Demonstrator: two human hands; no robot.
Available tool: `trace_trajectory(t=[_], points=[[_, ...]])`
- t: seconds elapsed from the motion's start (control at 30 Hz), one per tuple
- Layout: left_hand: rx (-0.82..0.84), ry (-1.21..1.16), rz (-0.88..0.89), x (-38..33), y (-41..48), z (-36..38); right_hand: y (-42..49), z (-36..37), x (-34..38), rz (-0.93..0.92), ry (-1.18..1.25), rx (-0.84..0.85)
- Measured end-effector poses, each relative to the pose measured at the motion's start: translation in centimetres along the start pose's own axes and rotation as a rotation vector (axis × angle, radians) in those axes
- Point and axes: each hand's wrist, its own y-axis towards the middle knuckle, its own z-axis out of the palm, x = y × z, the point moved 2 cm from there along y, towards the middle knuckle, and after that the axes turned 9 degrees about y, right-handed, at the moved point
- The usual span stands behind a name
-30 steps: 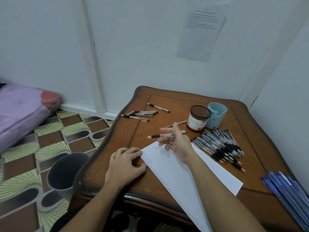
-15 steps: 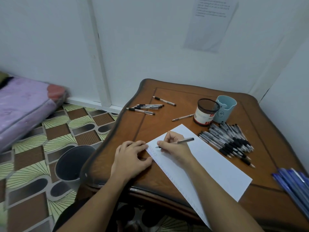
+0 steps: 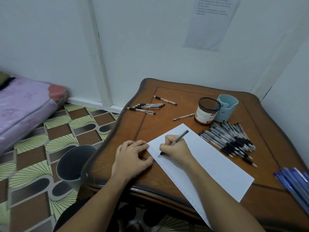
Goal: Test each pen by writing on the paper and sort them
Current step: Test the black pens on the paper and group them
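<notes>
The wooden table [image 3: 184, 96] carries a long white paper [image 3: 220, 166] laid slantwise, its long axis running from mid-table toward the near right corner, with the near end hanging over the table's near edge. A row of small marks follows the paper's left long edge (too fine to read).

On the floor by the table's left edge stands a dark bin [image 3: 73, 164].

The left hand [image 3: 132, 158] lies flat, with its fingertips and thumb pressing down the paper's far left corner. The right hand [image 3: 178, 149] rests on the paper and pinches a pen [image 3: 182, 135] between thumb and curled fingers.

A pile of pens [image 3: 230, 141] with black grips lies along the table's right side. A bunch of blue pens [image 3: 294, 183] sits at the near right edge.

Toward the far right corner a pale blue cup [image 3: 228, 108] stands touching a mesh-topped can [image 3: 204, 114] with a red and white label. The label's writing is unreadable, and the insides of both are too dim to judge.

A cluster of four pens [image 3: 145, 107] lies near the far left edge, a single pen [image 3: 164, 100] beyond it, and a loose pen [image 3: 184, 117] just left of the can.

The held pen's tip points near-left, touching the paper at the marked edge, and its back end rises toward the far right.
</notes>
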Motion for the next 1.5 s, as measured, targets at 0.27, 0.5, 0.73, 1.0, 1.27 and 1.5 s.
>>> trace_trajectory(t=[0.27, 0.5, 0.73, 1.0, 1.27, 1.5], points=[[0.001, 0.013, 0.011, 0.12, 0.11, 0.09, -0.03, 0.06, 0.18, 0.002, 0.021, 0.008], [-0.012, 0.016, 0.020, 0.21, 0.09, 0.18, 0.11, -0.17, -0.11, -0.002, 0.011, -0.004], [-0.015, 0.010, 0.016, 0.27, 0.10, 0.23, -0.07, -0.07, -0.07, 0.011, 0.024, 0.006], [-0.006, 0.017, 0.018, 0.23, 0.10, 0.20, -0.23, -0.06, 0.15, 0.001, -0.002, -0.001], [-0.008, 0.010, 0.013, 0.31, 0.15, 0.37, -0.37, -0.05, 0.31, -0.011, -0.024, -0.019], [0.007, 0.024, 0.015, 0.38, 0.20, 0.41, -0.25, -0.31, 0.24, -0.004, 0.000, -0.024]])
